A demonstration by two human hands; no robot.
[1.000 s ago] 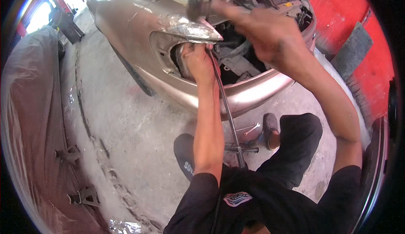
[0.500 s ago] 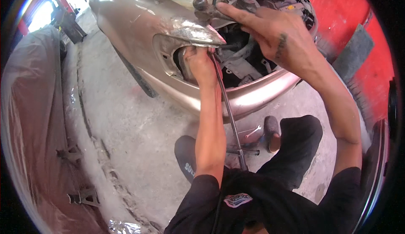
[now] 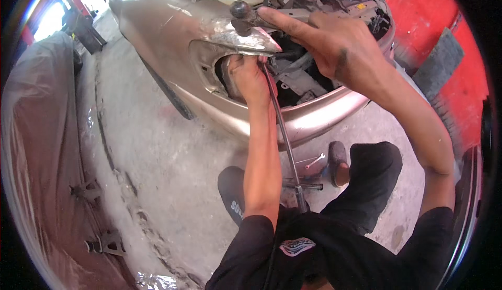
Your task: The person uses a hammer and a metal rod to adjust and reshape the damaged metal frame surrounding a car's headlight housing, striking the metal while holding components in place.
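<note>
A ball-peen hammer point(image 3: 242, 19) is in my right hand point(image 3: 342, 47), its head just above the crumpled, shiny edge of a gold-beige car fender point(image 3: 172, 33). My right index finger stretches along the handle; the other fingers curl round it, mostly hidden. My left hand point(image 3: 251, 81) reaches into the headlight opening beneath that edge, its fingers closed at the upper end of a long metal rod point(image 3: 285, 138). This rod slants down beside my left forearm to my lap. The fender lip partly hides my left fingertips.
Right of the fender lies the exposed engine bay point(image 3: 308, 70), above the curved bumper point(image 3: 324, 112). A wrench point(image 3: 315, 160) and a dark bar point(image 3: 308, 185) lie on the concrete floor by my feet. A plastic-draped object point(image 3: 39, 133) stands left, a red panel point(image 3: 418, 13) right.
The hammer has shifted a little left and down toward the fender edge, with my right hand following. My left hand and the rod remain almost in place.
</note>
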